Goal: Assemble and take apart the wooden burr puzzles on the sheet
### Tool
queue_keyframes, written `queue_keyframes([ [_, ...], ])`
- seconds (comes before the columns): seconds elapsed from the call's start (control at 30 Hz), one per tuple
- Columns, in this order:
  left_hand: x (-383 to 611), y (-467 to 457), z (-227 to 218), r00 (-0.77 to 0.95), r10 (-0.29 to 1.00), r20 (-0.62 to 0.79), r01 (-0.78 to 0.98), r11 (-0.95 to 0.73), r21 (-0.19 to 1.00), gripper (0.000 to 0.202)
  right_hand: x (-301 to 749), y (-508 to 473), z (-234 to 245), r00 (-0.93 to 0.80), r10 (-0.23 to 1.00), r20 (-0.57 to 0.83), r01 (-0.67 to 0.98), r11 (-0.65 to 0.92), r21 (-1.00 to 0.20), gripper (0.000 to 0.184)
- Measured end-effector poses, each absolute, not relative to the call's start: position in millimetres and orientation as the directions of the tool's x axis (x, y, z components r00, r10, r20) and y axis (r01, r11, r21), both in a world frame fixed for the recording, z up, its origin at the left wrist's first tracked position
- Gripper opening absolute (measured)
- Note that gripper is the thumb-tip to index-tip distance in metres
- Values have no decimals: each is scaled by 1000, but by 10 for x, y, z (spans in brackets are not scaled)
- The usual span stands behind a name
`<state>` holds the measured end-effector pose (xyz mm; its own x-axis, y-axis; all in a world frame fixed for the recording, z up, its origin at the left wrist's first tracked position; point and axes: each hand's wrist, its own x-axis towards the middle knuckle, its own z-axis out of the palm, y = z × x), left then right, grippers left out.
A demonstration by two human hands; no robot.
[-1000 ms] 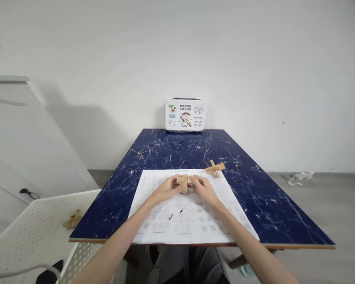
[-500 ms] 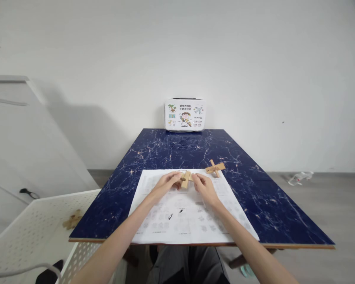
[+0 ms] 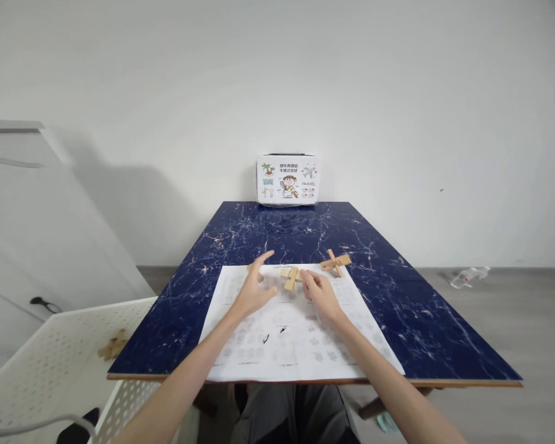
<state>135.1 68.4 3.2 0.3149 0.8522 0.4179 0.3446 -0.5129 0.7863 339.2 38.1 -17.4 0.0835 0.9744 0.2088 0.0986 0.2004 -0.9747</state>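
A small wooden cross-shaped puzzle piece (image 3: pixel 290 277) lies on a white printed sheet (image 3: pixel 300 336) on the dark blue marbled table (image 3: pixel 411 314). My right hand (image 3: pixel 320 293) touches its right end with curled fingers. My left hand (image 3: pixel 255 287) hovers just left of it, fingers spread apart and holding nothing. A second wooden cross (image 3: pixel 335 263) rests on the table at the sheet's far right corner, apart from both hands.
A white box with cartoon travel pictures (image 3: pixel 288 179) stands at the table's far edge against the wall. A white perforated basket (image 3: pixel 50 357) sits low on the left with a wooden piece (image 3: pixel 113 345) inside. A plastic bottle (image 3: pixel 468 277) lies on the floor to the right.
My left hand has let go of the wooden piece and opened, drawing slightly left. The piece now lies on the sheet with only my right hand at it.
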Motion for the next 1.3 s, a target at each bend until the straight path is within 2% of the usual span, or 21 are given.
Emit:
queue_keyframes([
  [0.07, 1382, 620, 78, 472, 791, 389, 244, -542, 804, 82, 3389, 380, -172, 65, 976, 207, 117, 198, -973, 51],
  [0.13, 1411, 579, 113, 530, 763, 370, 193, -533, 824, 83, 3390, 380, -173, 46, 978, 204, 138, 196, -971, 51],
  [0.37, 1444, 585, 181, 463, 832, 307, 192, -433, 881, 77, 3395, 388, -152, -3, 978, 207, 218, 202, -955, 50],
  [0.57, 1421, 676, 101, 426, 865, 264, 55, -316, 947, 70, 3388, 381, -129, -30, 970, 241, 305, 238, -922, 49],
  [0.67, 1392, 743, 83, 304, 909, 284, -5, -296, 955, 61, 3372, 373, -141, -36, 963, 267, 360, 262, -896, 50],
  [0.73, 1370, 776, 79, 143, 929, 342, 91, -356, 930, 57, 3357, 365, -145, -19, 960, 280, 398, 265, -879, 49],
  [0.8, 1347, 795, 69, -22, 909, 416, 263, -396, 880, 57, 3343, 356, -146, 30, 956, 293, 435, 251, -865, 48],
  [0.93, 1285, 828, 2, -219, 841, 496, 499, -340, 797, 56, 3343, 351, -161, 157, 935, 319, 504, 202, -840, 48],
  [1.1, 1219, 931, -156, -205, 850, 486, 639, -260, 724, 45, 3397, 394, -227, 281, 897, 340, 566, 132, -814, 43],
  [1.2, 1225, 964, -230, -171, 880, 443, 669, -227, 708, 45, 3420, 422, -272, 279, 903, 328, 571, 119, -812, 40],
  [1.3, 1261, 946, -254, -95, 892, 442, 691, -261, 674, 49, 3415, 432, -306, 246, 916, 318, 577, 125, -807, 34],
])
